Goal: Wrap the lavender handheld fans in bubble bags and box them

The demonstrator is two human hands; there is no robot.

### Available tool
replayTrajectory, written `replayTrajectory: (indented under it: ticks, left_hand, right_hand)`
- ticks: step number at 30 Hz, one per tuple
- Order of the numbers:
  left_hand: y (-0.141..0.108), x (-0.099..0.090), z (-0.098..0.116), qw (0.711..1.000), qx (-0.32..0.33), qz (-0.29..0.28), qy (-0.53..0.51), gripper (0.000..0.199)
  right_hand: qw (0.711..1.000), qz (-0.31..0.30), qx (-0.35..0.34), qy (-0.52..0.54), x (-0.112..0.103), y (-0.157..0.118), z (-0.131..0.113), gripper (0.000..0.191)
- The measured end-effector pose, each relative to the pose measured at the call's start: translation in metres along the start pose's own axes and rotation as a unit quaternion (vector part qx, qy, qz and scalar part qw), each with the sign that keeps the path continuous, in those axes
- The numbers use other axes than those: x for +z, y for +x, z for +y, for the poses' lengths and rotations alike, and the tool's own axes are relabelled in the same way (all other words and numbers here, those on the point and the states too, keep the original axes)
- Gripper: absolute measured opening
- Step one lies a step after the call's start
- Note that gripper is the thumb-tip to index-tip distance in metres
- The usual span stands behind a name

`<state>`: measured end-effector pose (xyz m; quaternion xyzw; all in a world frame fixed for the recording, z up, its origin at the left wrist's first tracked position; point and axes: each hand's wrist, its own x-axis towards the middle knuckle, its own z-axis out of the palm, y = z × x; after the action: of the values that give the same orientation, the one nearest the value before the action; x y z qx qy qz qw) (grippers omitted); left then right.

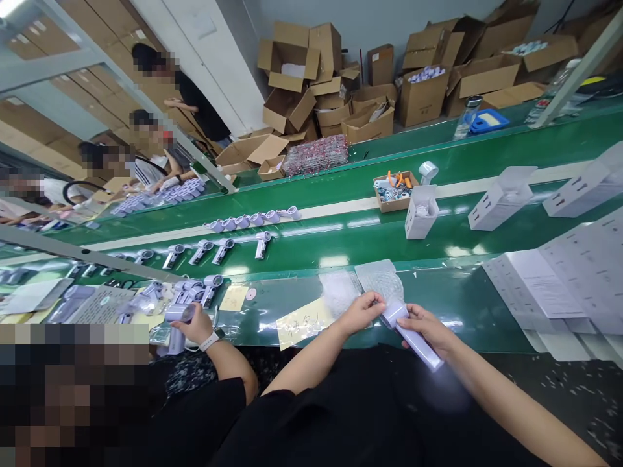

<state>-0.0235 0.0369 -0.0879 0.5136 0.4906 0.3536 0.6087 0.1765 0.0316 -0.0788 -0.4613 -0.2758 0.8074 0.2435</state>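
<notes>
A pale lavender handheld fan [422,348] is in my right hand [424,324], whose fingers wrap round it just below the head. Its handle points down and to the right, towards my body. My left hand [364,312] is closed in a pinch at the edge of a clear bubble-wrap bag [384,277], right beside the fan's head. The head meets the near edge of the bag; how far it sits inside, I cannot tell. Another piece of bubble wrap [339,293] lies to the left, near a yellow paper with handwriting [302,322].
At left, a co-worker's hand [197,326] holds another fan. Several fans [263,245] lie along the green conveyor [335,241]. White boxes [421,214] stand on it, beside a small carton of parts [395,202]. Flat white cartons [545,292] are stacked at right.
</notes>
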Motion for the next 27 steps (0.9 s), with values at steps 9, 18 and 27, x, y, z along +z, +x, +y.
replayTrajectory:
  ticks: [9,18,27]
  left_hand:
    - [0.003,0.019,0.024,0.854,0.23,-0.076,0.46,0.019]
    - [0.015,0.027,-0.003,0.832,0.182,0.035,0.523,0.017]
    - [0.012,0.059,0.018,0.914,0.091,-0.023,0.394,0.016]
  right_hand:
    - [0.995,0.055,-0.037,0.075,-0.006,-0.01,-0.001,0.049]
    - [0.973,0.144,-0.101,0.152,0.005,-0.015,0.006,0.044]
    - [0.97,0.231,-0.019,0.077,-0.008,-0.005,0.019,0.017]
